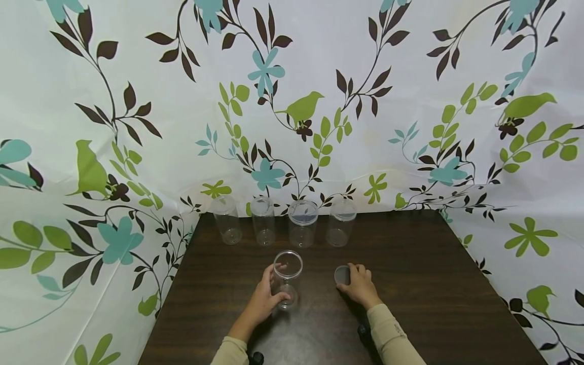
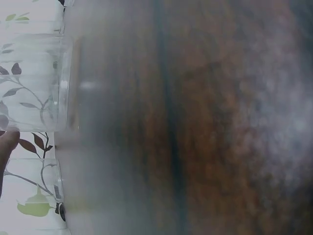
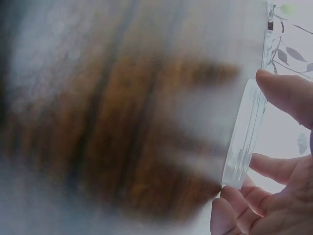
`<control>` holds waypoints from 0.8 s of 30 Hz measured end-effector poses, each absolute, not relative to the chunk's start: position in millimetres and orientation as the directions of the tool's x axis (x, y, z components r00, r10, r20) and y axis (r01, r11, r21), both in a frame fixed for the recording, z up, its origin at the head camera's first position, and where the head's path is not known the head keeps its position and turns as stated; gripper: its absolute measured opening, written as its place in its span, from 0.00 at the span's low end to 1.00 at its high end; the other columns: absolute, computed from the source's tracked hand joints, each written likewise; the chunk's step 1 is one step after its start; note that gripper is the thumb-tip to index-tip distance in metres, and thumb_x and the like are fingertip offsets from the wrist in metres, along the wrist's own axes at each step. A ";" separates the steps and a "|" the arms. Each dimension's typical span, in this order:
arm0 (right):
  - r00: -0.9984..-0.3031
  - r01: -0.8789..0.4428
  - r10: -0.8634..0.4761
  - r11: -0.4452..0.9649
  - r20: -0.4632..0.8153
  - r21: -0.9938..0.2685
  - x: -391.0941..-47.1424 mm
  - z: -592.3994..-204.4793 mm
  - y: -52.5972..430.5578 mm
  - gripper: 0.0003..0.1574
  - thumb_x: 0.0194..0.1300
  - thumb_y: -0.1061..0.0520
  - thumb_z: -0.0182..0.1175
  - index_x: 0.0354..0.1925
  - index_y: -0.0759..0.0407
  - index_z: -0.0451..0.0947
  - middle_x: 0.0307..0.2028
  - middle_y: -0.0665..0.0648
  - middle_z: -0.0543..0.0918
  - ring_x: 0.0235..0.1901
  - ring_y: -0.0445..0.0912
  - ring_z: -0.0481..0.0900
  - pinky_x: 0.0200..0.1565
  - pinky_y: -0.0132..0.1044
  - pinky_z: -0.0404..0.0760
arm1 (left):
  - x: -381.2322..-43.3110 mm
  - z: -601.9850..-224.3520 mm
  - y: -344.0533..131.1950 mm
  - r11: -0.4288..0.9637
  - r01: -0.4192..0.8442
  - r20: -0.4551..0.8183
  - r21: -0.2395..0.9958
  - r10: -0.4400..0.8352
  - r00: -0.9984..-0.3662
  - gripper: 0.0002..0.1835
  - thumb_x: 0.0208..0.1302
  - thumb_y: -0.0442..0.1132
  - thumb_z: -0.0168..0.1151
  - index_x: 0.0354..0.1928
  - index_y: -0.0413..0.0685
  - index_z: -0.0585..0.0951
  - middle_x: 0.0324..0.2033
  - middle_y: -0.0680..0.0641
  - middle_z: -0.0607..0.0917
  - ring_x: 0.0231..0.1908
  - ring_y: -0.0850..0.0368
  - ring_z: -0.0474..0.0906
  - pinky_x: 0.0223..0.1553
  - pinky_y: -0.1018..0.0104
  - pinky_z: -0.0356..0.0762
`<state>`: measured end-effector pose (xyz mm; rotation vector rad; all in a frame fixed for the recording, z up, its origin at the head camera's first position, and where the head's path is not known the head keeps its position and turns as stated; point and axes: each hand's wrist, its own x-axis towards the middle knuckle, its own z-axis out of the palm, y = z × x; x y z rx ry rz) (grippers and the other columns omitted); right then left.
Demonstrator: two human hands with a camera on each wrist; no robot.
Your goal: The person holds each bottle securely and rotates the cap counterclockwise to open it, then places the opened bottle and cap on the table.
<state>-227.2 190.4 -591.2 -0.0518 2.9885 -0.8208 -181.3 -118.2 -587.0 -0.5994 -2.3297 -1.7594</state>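
Observation:
My left hand (image 1: 263, 298) curls its thumb and fingers round the side of a clear jar (image 1: 288, 284) with an open, lidless top. In the left wrist view the clear jar (image 2: 36, 83) appears at the left edge, with one fingertip (image 2: 9, 139) against its lower side. To the right of the jar, my right hand (image 1: 362, 286) grips a round translucent lid (image 1: 342, 275) by its edge, close over the tabletop. The right wrist view shows the lid (image 3: 242, 137) edge-on, tilted, between the thumb (image 3: 286, 93) and the fingers.
Several clear lidded jars stand in a row along the back of the dark wooden table (image 1: 410, 284): one at far left (image 1: 228, 223), one at far right (image 1: 340, 225). A patterned sheet (image 1: 292, 101) with birds and leaves hangs behind and at both sides.

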 end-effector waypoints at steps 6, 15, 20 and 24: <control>-0.998 -0.029 -0.051 0.862 -0.030 -0.506 -227.6 -592.1 190.8 0.49 0.59 0.50 0.76 0.68 0.71 0.66 0.60 0.74 0.69 0.54 0.67 0.67 0.46 0.62 0.76 | -184.3 -586.0 -117.8 0.263 0.426 0.384 0.866 0.197 -0.902 0.44 0.51 0.24 0.74 0.69 0.33 0.61 0.66 0.29 0.72 0.65 0.30 0.69 0.60 0.39 0.69; -0.998 -0.029 -0.051 0.863 -0.031 -0.504 -224.3 -591.3 189.7 0.48 0.59 0.50 0.75 0.68 0.71 0.67 0.61 0.74 0.69 0.53 0.66 0.68 0.45 0.62 0.76 | -187.4 -585.9 -116.2 0.352 0.344 0.313 0.871 0.143 -0.939 0.43 0.53 0.26 0.74 0.68 0.33 0.62 0.65 0.29 0.74 0.64 0.32 0.70 0.61 0.44 0.70; -0.998 -0.021 -0.044 0.867 -0.034 -0.498 -223.4 -590.4 189.9 0.48 0.59 0.50 0.75 0.68 0.70 0.67 0.61 0.73 0.69 0.54 0.66 0.68 0.45 0.61 0.77 | -188.5 -586.1 -115.8 0.359 0.337 0.311 0.870 0.128 -0.942 0.42 0.53 0.26 0.74 0.68 0.33 0.63 0.63 0.30 0.76 0.64 0.32 0.71 0.61 0.44 0.70; -0.998 -0.016 -0.041 0.873 -0.040 -0.488 -223.5 -588.9 189.5 0.49 0.60 0.49 0.75 0.70 0.71 0.65 0.62 0.74 0.69 0.55 0.67 0.68 0.46 0.62 0.76 | -189.9 -586.4 -114.9 0.394 0.321 0.306 0.861 0.102 -0.946 0.42 0.51 0.28 0.76 0.67 0.36 0.65 0.62 0.33 0.78 0.63 0.34 0.74 0.61 0.44 0.71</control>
